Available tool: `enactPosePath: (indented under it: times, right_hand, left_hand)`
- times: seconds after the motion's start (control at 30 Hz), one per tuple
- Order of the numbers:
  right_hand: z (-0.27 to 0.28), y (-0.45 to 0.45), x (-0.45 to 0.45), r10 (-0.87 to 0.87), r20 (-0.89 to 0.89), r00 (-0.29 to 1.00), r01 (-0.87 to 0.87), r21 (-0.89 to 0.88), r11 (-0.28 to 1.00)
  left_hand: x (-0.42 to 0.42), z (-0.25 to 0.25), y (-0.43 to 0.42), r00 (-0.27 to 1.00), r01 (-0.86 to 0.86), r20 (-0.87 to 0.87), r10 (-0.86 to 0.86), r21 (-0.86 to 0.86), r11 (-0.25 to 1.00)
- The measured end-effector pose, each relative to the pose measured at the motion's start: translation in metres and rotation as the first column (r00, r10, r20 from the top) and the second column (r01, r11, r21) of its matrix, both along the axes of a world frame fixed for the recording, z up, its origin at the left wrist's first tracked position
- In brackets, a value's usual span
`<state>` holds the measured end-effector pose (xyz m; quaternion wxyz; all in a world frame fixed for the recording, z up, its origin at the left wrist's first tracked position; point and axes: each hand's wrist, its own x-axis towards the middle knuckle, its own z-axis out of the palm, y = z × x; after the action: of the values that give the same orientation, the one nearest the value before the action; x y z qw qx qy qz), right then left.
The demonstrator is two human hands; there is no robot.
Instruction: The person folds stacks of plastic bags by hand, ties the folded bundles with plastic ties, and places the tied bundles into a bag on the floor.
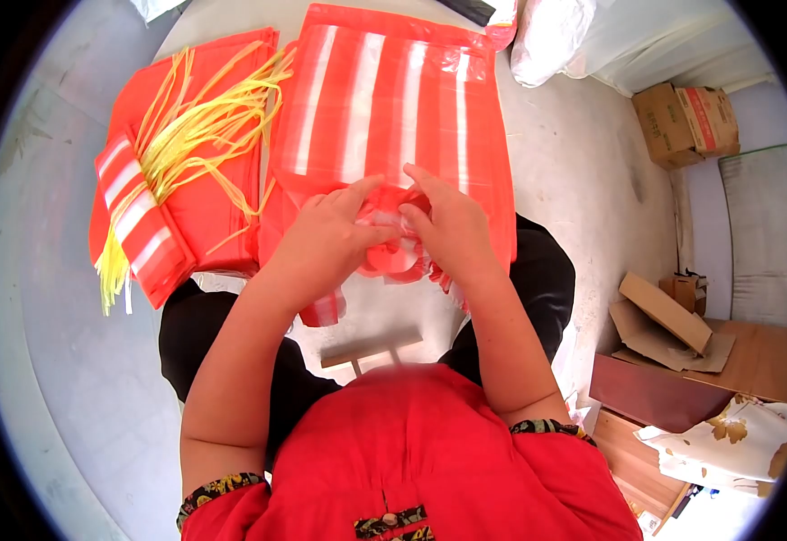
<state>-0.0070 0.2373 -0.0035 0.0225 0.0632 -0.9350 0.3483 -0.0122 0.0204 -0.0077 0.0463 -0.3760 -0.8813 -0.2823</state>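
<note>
A stack of red plastic bags with white stripes (393, 108) lies in front of me, its near end bunched and crumpled. My left hand (326, 230) is on the left side of that bunched end, thumb and forefinger bent round the plastic. From the right, my right hand (452, 225) grips the same crumpled part with its thumb over it. Loose bits of plastic hang below my hands. To the left is a folded striped bundle (145, 221) with yellow plastic strings (208, 126) across it, lying on another red stack (231, 212).
My knees, in black trousers (547, 279), are on both sides of the stack. A wooden bar (371, 347) shows below, between my legs. On the right are a cardboard box (686, 122), an opened carton (673, 329) on a brown cabinet, and a white bag (551, 36) at the top.
</note>
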Motion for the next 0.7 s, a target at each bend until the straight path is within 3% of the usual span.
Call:
enactPosePath:
  times: [0.27,0.37,0.47,0.57,0.67,0.7]
  right_hand:
    - [-0.003,0.001,-0.004,0.055,0.059,0.997,-0.057,0.042,0.998]
    - [-0.006,0.001,-0.004,0.071,0.025,0.997,-0.070,-0.025,0.997]
    - [-0.006,0.002,0.001,0.019,0.087,0.996,0.004,-0.256,0.967]
    - [-0.019,0.008,0.004,-0.057,0.003,0.998,0.052,-0.461,0.886]
    - [-0.022,0.014,0.013,-0.094,-0.189,0.977,-0.001,-0.448,0.894]
    - [-0.023,0.016,0.018,-0.007,-0.224,0.975,-0.080,-0.380,0.922]
  left_hand:
    - [-0.001,0.000,0.004,0.999,-0.046,0.025,0.045,0.020,0.999]
    - [-0.003,0.002,0.005,0.996,-0.071,0.051,0.070,0.023,0.997]
    - [-0.005,0.003,0.008,0.994,-0.097,0.050,0.095,0.037,0.995]
    - [-0.008,-0.004,0.012,0.986,-0.151,0.081,0.143,0.098,0.984]
    - [-0.013,-0.009,0.017,0.972,-0.214,0.129,0.197,0.131,0.968]
    - [-0.014,-0.011,0.018,0.966,-0.234,0.143,0.215,0.132,0.963]
